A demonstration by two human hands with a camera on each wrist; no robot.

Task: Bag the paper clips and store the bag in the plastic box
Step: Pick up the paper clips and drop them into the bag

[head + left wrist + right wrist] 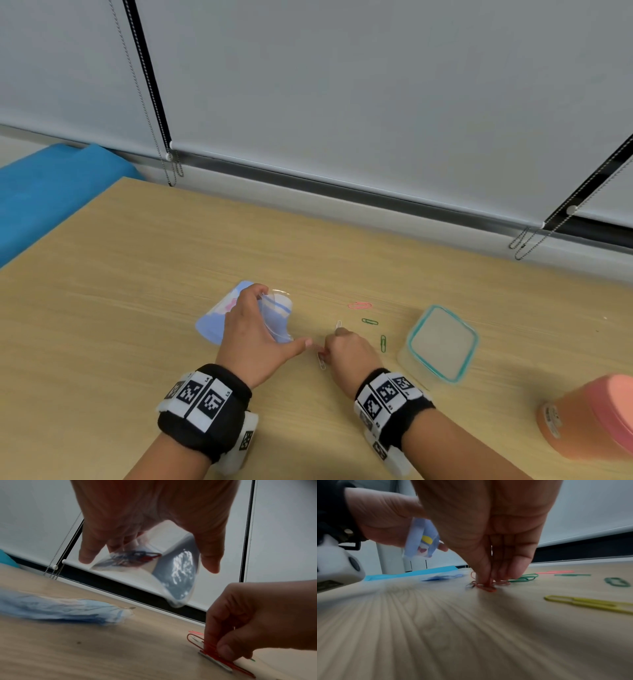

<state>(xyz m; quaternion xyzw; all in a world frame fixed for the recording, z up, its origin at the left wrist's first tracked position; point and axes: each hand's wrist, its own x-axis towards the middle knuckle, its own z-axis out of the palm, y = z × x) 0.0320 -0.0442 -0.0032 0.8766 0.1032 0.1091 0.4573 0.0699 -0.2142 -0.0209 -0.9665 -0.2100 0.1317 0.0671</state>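
My left hand holds a clear zip bag up off the table with its mouth turned toward my right hand. A few clips lie inside the bag. My right hand reaches down to the table and pinches red paper clips between thumb and fingers, with a silver clip beside them. More clips lie loose: a pink one, two green ones and a yellow one. The teal-rimmed plastic box sits just right of the clips.
A pale blue packet lies on the wooden table under my left hand. A pink and orange tub lies at the right edge. Window blinds run behind the table, and a blue cushion is at the far left.
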